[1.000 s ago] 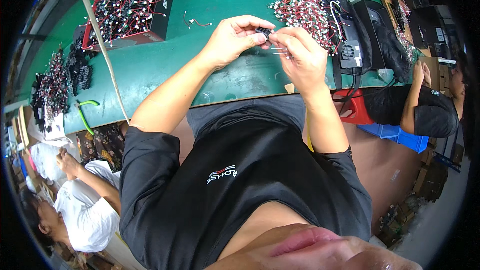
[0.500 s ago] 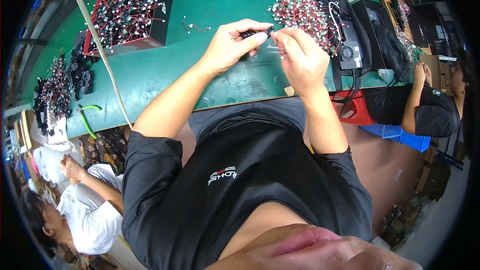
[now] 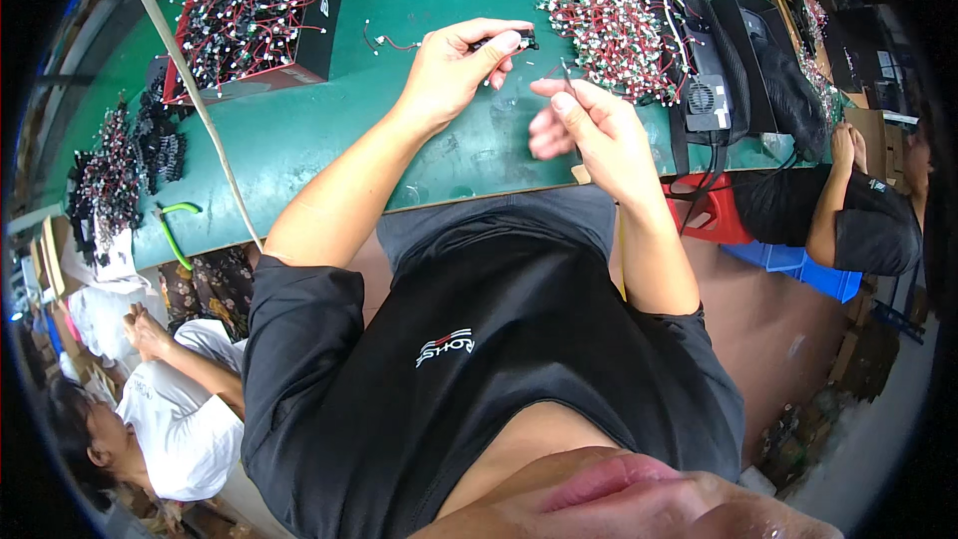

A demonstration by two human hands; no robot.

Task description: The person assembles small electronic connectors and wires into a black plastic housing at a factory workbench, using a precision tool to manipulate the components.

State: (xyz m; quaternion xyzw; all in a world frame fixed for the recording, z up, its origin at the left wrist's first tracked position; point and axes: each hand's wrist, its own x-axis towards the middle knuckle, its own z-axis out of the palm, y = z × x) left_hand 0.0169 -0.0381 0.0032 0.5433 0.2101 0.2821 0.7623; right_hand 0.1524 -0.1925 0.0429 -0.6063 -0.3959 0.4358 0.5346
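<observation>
Green tabletop (image 3: 299,130) spread out in front of you, bending toward the rim of the view. Above it, near the middle, your left hand (image 3: 444,75) had its grip clamped on a small black part (image 3: 527,39). The part's long axis ran roughly left to right, and its bare end pointed right, past your thumb tip; your fingers covered much of the rest. Your right hand (image 3: 599,125) was apart from it, blurred, with a thin strand (image 3: 567,67) at the fingertips; you could not tell whether that grip was closed on it. To your left, an open black-and-red box (image 3: 321,45) was heaped with red and black wires (image 3: 244,15) with white ends. More wires (image 3: 609,35) lay in a loose pile beyond your right hand, beside a black bag (image 3: 720,70).
</observation>
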